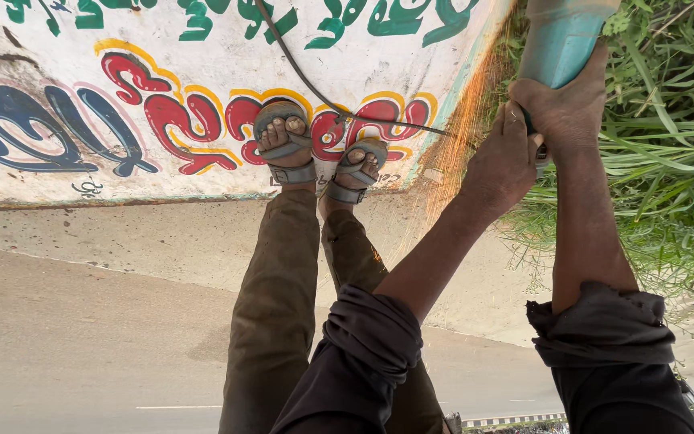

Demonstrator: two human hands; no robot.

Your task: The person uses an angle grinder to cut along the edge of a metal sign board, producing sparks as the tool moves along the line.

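Painted concrete, white with red, blue and green letters, is the slab (82,96) under my feet (315,149), and I stand on it in grey sandals. A black cable (299,72) runs across the slab between my feet and goes toward the tool. To the right, orange sparks (463,120) fly along the edge of the slab where the cutting happens. My left hand (501,161) is closed around a part of the tool near the head, which I cannot see well. My right hand (565,108) is wrapped firmly around the teal body of the angle grinder (562,40), just beside the slab's edge and above the green grass (668,161). The disc itself is hidden. To do this step well, I think I should keep both hands tight, hold the tool steady on one line, and keep the cable and my toes away from the sparks.
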